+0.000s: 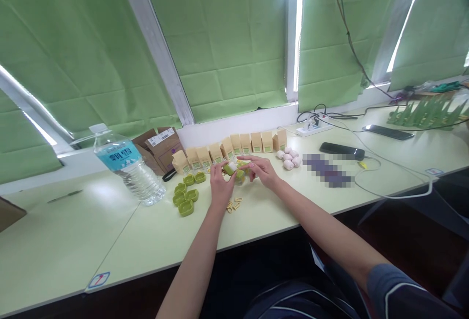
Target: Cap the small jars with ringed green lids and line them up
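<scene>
My left hand (221, 184) is closed on a small green shell (230, 168), pinched between thumb and fingers. Something white shows in the shell's opening. Beside it, my right hand (261, 168) has its index finger stretched out over the shell and its thumb side turned toward it; whether it touches is hard to tell. More green pieces (240, 175) lie under and behind the fingers, partly hidden. Several empty green shells (186, 206) stand to the left. Small yellow loop-shaped pieces (234, 205) lie on the table below my hands. Pinkish-white egg-shaped pieces (288, 163) sit in a cluster to the right.
A row of small kraft boxes (216, 152) with clear lower parts lines the back. Left stand a large water bottle (134, 172), a brown carton (163, 148) and a pen (66, 196). To the right are phones (341, 151), cables, a power strip (314, 127) and green spiky pieces (421, 114).
</scene>
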Motion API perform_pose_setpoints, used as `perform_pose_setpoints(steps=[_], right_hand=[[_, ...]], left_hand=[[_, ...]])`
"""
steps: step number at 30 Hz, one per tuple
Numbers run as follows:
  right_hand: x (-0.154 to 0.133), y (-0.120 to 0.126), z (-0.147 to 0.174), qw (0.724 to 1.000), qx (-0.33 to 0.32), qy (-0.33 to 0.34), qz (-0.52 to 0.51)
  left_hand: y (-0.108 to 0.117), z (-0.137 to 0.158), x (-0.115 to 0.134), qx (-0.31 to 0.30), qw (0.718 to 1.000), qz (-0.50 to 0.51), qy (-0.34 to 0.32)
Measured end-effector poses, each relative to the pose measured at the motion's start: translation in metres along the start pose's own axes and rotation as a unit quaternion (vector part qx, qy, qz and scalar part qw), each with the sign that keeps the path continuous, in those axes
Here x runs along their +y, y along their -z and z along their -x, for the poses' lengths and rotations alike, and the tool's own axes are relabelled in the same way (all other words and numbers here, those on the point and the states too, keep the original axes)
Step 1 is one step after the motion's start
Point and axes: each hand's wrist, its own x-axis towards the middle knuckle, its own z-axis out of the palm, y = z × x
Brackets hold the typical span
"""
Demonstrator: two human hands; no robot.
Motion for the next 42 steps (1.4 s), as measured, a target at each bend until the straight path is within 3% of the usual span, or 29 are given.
perform_pose_setpoints(steps=[4, 8, 10, 13, 17, 20, 23, 25, 28, 31, 38, 42], right_hand=[[0.0, -0.001, -0.002, 0.999, -0.02, -0.027, -0.043], [-0.002, 0.0, -0.002, 0.994, -0.072, 0.013, -0.079], [-0.001, 0.0, -0.002, 0.994, -0.048, 0.019, -0.093], [0.0, 0.0, -0.002, 0.997, -0.01, -0.026, -0.078], [0.0, 0.003, -0.002, 0.99, -0.064, -0.032, -0.125], [-0.001, 0.004, -0.001, 0.984, -0.04, -0.006, -0.174], [-0.002, 0.001, -0.002, 0.991, -0.004, -0.037, -0.13], [-0.002, -0.001, -0.003, 0.992, -0.032, -0.061, -0.109], [-0.003, -0.001, -0.002, 0.982, -0.087, -0.057, -0.159], [-0.004, 0.0, -0.002, 0.98, -0.056, -0.042, -0.188], [-0.003, -0.009, -0.003, 0.995, -0.066, -0.068, -0.028], [-0.004, -0.007, 0.0, 0.991, -0.126, -0.037, -0.014]], left_hand=[[0.0, 0.0, 0.001, -0.008, 1.0, 0.003, -0.005], [0.0, 0.0, 0.002, -0.007, 1.0, 0.005, -0.006], [0.0, 0.0, 0.002, -0.008, 1.0, 0.006, 0.001], [0.0, 0.0, 0.001, -0.017, 1.0, 0.005, 0.0], [0.0, 0.0, 0.001, -0.017, 1.0, 0.004, -0.003], [0.0, 0.0, 0.001, -0.008, 1.0, 0.005, 0.002], [0.001, 0.0, 0.002, -0.019, 1.0, 0.009, -0.002], [0.001, 0.0, 0.003, -0.023, 1.0, 0.008, -0.01], [0.001, 0.0, 0.004, -0.008, 1.0, 0.001, -0.024], [0.002, -0.001, 0.004, 0.003, 1.0, -0.004, -0.029], [0.001, -0.001, 0.004, -0.012, 1.0, -0.001, -0.027], [0.001, -0.001, 0.002, -0.035, 0.999, 0.008, -0.01]])
